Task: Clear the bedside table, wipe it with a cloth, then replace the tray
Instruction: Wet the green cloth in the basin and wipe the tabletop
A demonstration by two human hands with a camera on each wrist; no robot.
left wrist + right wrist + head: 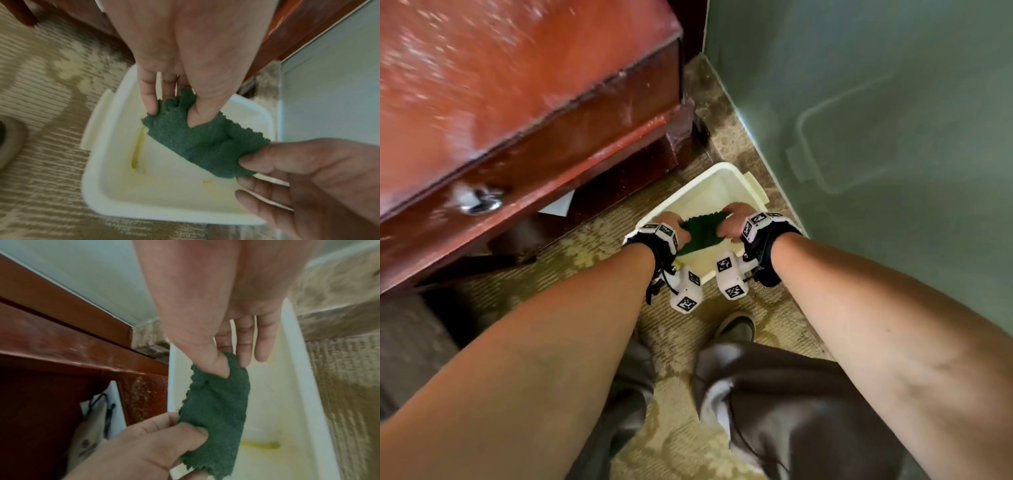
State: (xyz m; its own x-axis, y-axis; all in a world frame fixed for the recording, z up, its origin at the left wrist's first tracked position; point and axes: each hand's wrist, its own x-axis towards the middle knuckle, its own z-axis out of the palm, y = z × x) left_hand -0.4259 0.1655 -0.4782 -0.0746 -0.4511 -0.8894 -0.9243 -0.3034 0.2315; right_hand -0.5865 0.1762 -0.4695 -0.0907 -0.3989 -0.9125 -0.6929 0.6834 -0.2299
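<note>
Cloth (701, 230), small, green and nubbly, hangs stretched between both hands just above the white tub (717, 178) that sits on the patterned carpet (599, 240) in the middle of the head view. At the far left of that view the red wooden bedside table (493, 85) fills the upper left corner, its top blurred, a metal drawer knob (479, 200) on its front; no tray shows in any view.

Moving right, the left hand (670, 224) pinches one short end of the cloth between thumb and fingers; the left wrist view shows the thumb pressed into the fabric at centre frame. The cloth's long axis runs from this hand across to the right hand (732, 219), which pinches the opposite end the same way, thumb on top and fingers behind, as the right wrist view shows at its centre. Both hands are thus clenched on the cloth, neither released. The tub under them holds a thin yellowish residue (138, 149) on its floor.

On the right edge stands a pale green wall (893, 102).

Judging by position, the table top lies up and to the left of the grip, so the left hand is the nearer one to carry the cloth there; the wiping step looks not yet begun.
</note>
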